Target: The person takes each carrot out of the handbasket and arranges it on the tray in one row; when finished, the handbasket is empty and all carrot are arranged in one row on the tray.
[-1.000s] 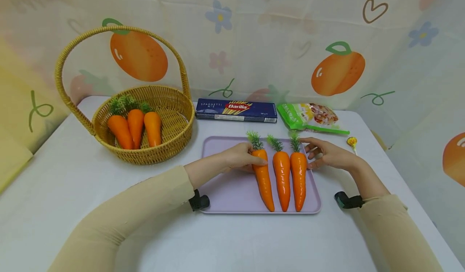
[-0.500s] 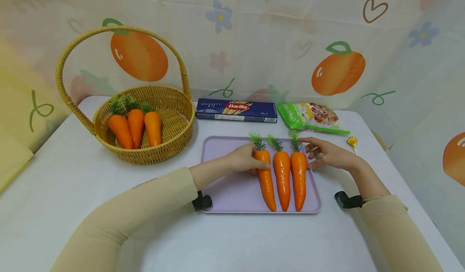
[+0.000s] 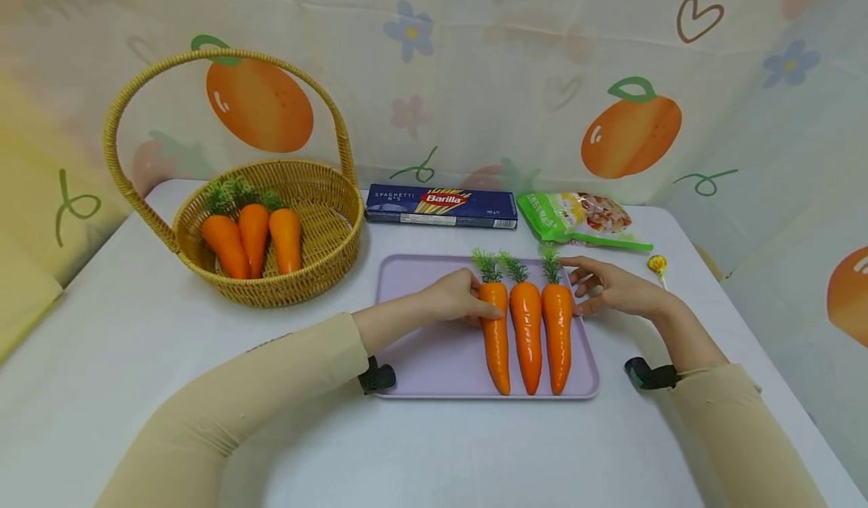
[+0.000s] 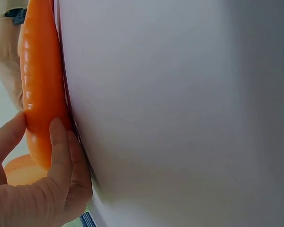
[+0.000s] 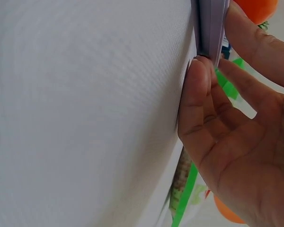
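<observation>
A lilac tray (image 3: 427, 365) bears three orange carrots with green tops, lying side by side on its right half. My left hand (image 3: 456, 297) pinches the leftmost carrot (image 3: 497, 342) near its leafy end. In the left wrist view, thumb and fingertips lie on opposite sides of that carrot (image 4: 42, 71). Beside it are the middle carrot (image 3: 526, 335) and the right carrot (image 3: 557, 335). At the tray's right edge, my right hand (image 3: 606, 288) grips the rim. The right wrist view has its thumb on the tray wall (image 5: 212, 28) and its other fingers bent below.
A wicker basket (image 3: 346, 255) with a tall handle stands at the left, several carrots inside. Behind the tray lie a blue spaghetti box (image 3: 441, 206) and a green snack bag (image 3: 576, 221). A yellow lollipop (image 3: 657, 264) is near my right wrist.
My left hand has shifted the leftmost carrot slightly right, toward the middle one, and its tip has swung back left so it lies straighter. The right hand has stayed at the tray's edge.
</observation>
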`<state>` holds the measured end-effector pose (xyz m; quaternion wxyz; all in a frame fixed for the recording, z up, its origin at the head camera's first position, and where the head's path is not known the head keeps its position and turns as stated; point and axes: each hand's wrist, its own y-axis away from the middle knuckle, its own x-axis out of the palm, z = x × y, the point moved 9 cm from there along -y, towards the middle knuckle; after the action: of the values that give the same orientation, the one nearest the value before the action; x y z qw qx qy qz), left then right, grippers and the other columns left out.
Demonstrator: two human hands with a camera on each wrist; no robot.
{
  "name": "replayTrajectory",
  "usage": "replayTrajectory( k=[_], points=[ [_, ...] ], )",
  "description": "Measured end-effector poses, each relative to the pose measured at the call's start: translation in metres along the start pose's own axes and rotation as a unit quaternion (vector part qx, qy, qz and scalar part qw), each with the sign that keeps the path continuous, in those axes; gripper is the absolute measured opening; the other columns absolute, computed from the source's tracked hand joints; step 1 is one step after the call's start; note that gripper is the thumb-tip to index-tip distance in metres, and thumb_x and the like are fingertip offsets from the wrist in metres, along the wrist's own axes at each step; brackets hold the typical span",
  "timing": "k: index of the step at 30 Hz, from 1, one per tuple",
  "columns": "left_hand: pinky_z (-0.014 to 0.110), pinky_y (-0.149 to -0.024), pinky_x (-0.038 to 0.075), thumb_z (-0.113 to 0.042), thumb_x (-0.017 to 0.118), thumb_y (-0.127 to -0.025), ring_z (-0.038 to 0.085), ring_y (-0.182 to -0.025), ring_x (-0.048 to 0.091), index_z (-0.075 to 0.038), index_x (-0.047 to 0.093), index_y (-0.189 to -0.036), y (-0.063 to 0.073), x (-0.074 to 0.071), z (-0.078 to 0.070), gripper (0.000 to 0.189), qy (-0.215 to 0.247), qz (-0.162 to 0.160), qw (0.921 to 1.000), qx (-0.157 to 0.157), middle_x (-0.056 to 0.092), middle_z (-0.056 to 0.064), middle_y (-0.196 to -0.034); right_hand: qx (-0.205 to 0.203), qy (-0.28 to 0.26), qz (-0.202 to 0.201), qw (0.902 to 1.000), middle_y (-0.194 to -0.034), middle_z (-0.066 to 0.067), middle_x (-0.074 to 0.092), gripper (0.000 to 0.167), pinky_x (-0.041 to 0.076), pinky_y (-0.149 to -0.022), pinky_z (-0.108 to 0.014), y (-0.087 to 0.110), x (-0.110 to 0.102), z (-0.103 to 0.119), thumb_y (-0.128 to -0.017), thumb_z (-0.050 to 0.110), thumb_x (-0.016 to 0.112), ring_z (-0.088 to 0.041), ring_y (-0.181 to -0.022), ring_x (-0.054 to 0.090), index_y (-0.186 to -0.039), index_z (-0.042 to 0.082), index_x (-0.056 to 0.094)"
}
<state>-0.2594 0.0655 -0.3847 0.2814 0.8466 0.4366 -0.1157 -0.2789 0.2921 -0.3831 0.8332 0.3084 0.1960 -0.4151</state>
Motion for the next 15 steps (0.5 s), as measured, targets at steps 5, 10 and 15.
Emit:
replayTrajectory(
  k=[5, 10, 15],
  points=[
    [0.018, -0.070, 0.048, -0.027, 0.078, -0.084, 0.012, -0.069, 0.058, 0.008, 0.049, -0.126, 0.002, -0.002, 0.001, 0.062, 0.000, -0.002, 1.0000, -0.002, 0.060, 0.004, -0.077, 0.000, -0.001, -0.001, 1.0000, -0.125, -0.020, 0.044, 0.083, 0.055, -0.078, -0.021, 0.000, 0.000, 0.000, -0.082, 0.009, 0.071, -0.024, -0.104, 0.049, -0.153, 0.007, 0.029],
    [0.024, -0.080, 0.051, -0.028, 0.076, -0.086, 0.013, -0.072, 0.062, 0.008, 0.047, -0.131, 0.006, -0.007, 0.002, 0.064, -0.001, -0.001, 1.0000, -0.006, 0.063, 0.002, -0.070, 0.001, 0.002, -0.004, 1.0000, -0.124, -0.020, 0.044, 0.082, 0.055, -0.078, -0.021, 0.001, 0.000, 0.002, -0.082, 0.008, 0.071, -0.024, -0.104, 0.050, -0.152, 0.006, 0.030],
    [0.031, -0.091, 0.054, -0.029, 0.075, -0.087, 0.015, -0.080, 0.066, 0.007, 0.048, -0.132, 0.010, -0.012, 0.002, 0.064, 0.001, -0.001, 1.0000, -0.009, 0.068, 0.005, -0.075, 0.000, -0.001, -0.003, 1.0000, -0.124, -0.020, 0.043, 0.082, 0.056, -0.077, -0.022, 0.001, 0.001, 0.002, -0.081, 0.007, 0.071, -0.023, -0.103, 0.050, -0.152, 0.006, 0.030]
  ],
)
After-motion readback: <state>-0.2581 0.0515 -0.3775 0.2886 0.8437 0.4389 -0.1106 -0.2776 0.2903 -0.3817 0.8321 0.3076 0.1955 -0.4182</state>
